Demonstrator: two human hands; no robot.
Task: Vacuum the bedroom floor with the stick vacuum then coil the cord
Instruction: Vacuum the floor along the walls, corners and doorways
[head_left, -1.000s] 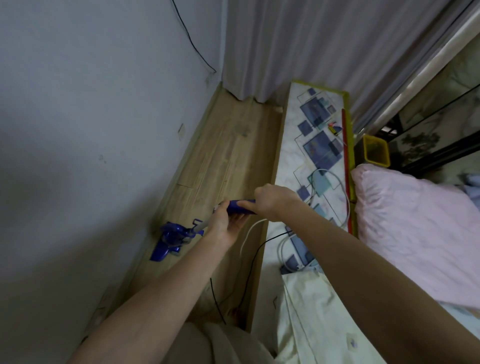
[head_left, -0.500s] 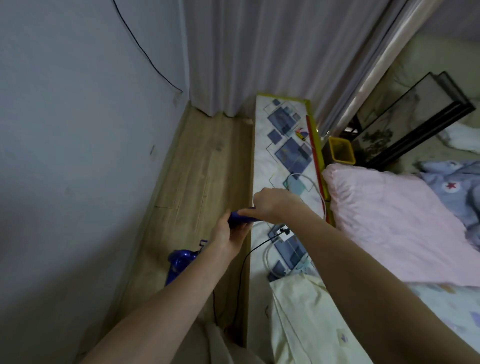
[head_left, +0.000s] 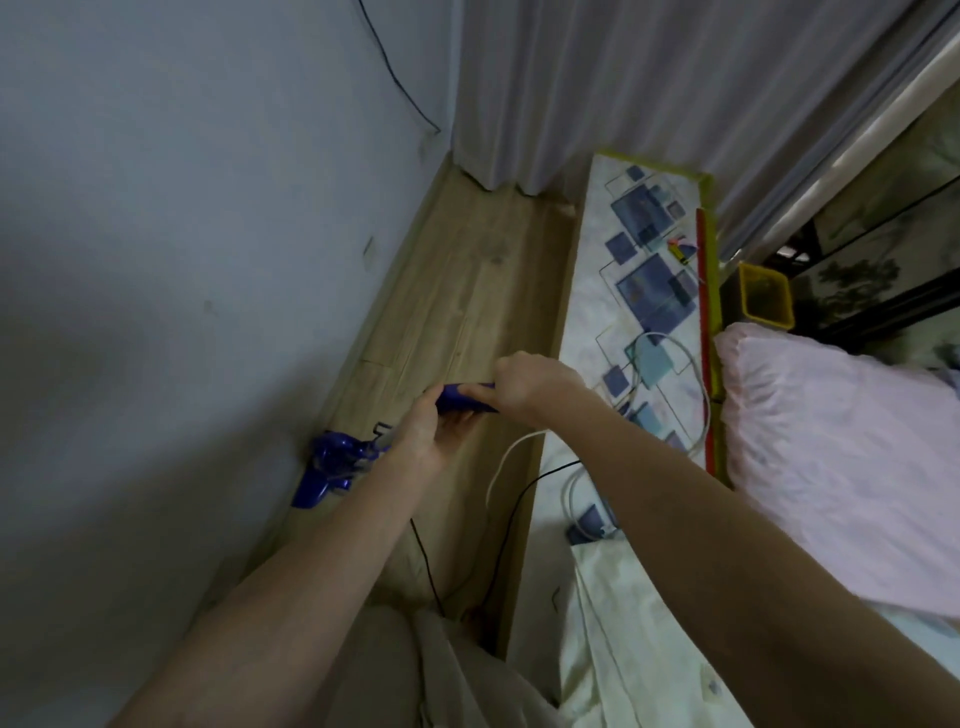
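A blue stick vacuum stands in the narrow strip of wooden floor (head_left: 467, 291) between the wall and the bed. Its blue handle (head_left: 464, 402) is at mid-frame. My right hand (head_left: 535, 387) grips the handle's far end from above. My left hand (head_left: 423, 434) holds the handle lower down, just under the right one. The vacuum's blue body and head (head_left: 330, 467) sit low by the wall, left of my left wrist. A black cord (head_left: 511, 519) hangs from the bed edge down to the floor near my legs.
A patterned bed ledge (head_left: 639, 270) runs along the right of the floor strip, with white cables (head_left: 675, 353) looped on it. A pink pillow (head_left: 841, 457) lies on the bed. Grey curtains (head_left: 623, 78) close the far end. A yellow bin (head_left: 766, 293) stands beyond the pillow.
The view has swung between the frames. Both hands keep their hold on the blue handle; the vacuum body stays by the wall.
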